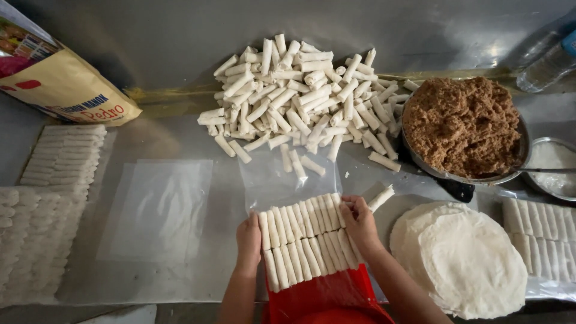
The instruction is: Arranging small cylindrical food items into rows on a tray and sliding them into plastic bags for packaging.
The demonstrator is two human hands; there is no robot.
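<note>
Two rows of pale uncooked spring rolls (pixel 305 240) lie side by side inside a clear plastic bag (pixel 282 183) at the front of the steel table. My left hand (pixel 248 239) presses against the left end of the rows. My right hand (pixel 359 221) presses against the right end. Both hands squeeze the rolls together from the sides. A red cloth (pixel 327 297) lies under the near edge of the bag.
A big loose heap of rolls (pixel 300 96) is behind the bag. Right of it stand a bowl of brown filling (pixel 463 127), a small metal bowl (pixel 555 168), round wrappers (pixel 465 258) and packed rolls (pixel 540 231). Left: empty bag (pixel 157 210), filled packs (pixel 63 156), printed sack (pixel 66 84).
</note>
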